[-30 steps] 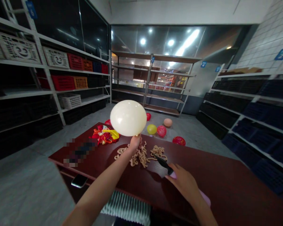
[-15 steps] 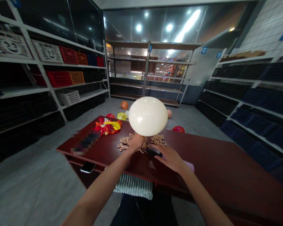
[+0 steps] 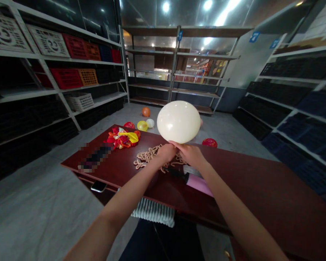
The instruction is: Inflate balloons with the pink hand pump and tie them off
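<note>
Left hand (image 3: 167, 153) grips the pale balloon (image 3: 178, 122), neck downward (long axis unclear)

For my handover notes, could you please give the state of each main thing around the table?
Cream balloon, inflated, held at its base by the left hand, with the right hand there too; knot hidden
Tan strands, loosely tangled
Pink tool, lying down
Colourful balloon pile, deflated
Balloons on the floor, inflated
Phone, lying flat
</note>
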{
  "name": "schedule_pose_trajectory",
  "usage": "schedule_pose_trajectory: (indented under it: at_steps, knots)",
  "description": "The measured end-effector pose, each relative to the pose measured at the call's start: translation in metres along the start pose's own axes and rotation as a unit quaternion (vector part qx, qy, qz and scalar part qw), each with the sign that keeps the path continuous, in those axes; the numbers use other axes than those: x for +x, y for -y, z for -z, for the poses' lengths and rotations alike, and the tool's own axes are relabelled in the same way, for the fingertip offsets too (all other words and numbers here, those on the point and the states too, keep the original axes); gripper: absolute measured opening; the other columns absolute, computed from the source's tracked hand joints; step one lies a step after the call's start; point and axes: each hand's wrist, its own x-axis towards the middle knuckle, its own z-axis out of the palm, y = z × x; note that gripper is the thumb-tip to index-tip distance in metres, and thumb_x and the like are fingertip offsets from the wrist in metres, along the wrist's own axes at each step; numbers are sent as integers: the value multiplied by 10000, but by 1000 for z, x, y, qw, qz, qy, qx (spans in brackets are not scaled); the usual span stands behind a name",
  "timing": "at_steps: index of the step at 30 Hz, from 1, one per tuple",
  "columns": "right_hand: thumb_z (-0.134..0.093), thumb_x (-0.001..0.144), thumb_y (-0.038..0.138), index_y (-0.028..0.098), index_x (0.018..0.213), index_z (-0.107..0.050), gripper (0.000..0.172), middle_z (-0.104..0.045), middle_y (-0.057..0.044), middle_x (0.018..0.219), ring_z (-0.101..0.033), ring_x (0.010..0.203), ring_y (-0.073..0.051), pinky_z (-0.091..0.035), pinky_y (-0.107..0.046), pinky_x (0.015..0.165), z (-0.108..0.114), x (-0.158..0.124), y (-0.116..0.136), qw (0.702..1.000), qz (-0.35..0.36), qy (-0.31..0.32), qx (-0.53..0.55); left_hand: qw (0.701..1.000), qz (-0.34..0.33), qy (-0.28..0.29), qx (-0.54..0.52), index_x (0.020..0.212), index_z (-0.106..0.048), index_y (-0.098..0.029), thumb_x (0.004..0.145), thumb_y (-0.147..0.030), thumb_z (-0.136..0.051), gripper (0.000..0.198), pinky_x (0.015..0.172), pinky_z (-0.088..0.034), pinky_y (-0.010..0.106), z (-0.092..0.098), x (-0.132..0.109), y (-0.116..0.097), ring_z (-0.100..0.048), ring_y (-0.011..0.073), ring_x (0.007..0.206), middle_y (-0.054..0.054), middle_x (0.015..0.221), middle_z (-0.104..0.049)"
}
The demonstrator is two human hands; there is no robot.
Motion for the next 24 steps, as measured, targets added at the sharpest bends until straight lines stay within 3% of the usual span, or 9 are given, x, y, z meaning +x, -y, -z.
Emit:
schedule_pose_trajectory:
  at_steps: [5,11,14,18,24]
  knots:
    - [-332,1030,391,344,1427,-514,440,-742,-65,1130,-712,893,-214,-488,-282,725,-12,-4,-18,998,-66,8,-12,986,-46,60,148,504,-482,-194,700,-199,-783,359,1147,-271,516,9,13,-4,-582,427,1183,165,805,-693]
    - [-335,1027,470,309,1162,-665,390,-757,-48,974,-689,799,-202,-410,-265,652,-22,-6,-24,995,-79,38,46,938,-209,111,252,597,-601,-197,737,-387,-808,315,1046,-410,459,10,19,13,-679,368,936,156,737,-684]
    - [-371,1021,447,286,1034,-684,352,-741,-21,837,-671,740,-177,-369,-247,628,-24,-8,-27,989,-83,53,114,924,-259,125,252,599,-633,-204,748,-463,-794,340,947,-474,394,8,15,23,-683,325,804,137,666,-667]
    - [-380,1015,374,268,996,-692,330,-694,3,689,-638,655,-156,-359,-240,613,-25,-13,-29,973,-110,54,195,907,-298,158,252,689,-702,-211,815,-430,-747,257,811,-490,315,7,9,25,-669,274,716,120,695,-690]
    - [-420,992,357,253,1019,-717,316,-686,-6,665,-616,602,-155,-364,-247,595,-27,-18,-26,972,-110,10,209,935,-253,212,132,658,-727,-224,792,-350,-780,191,694,-457,249,14,2,13,-643,223,639,61,607,-668]
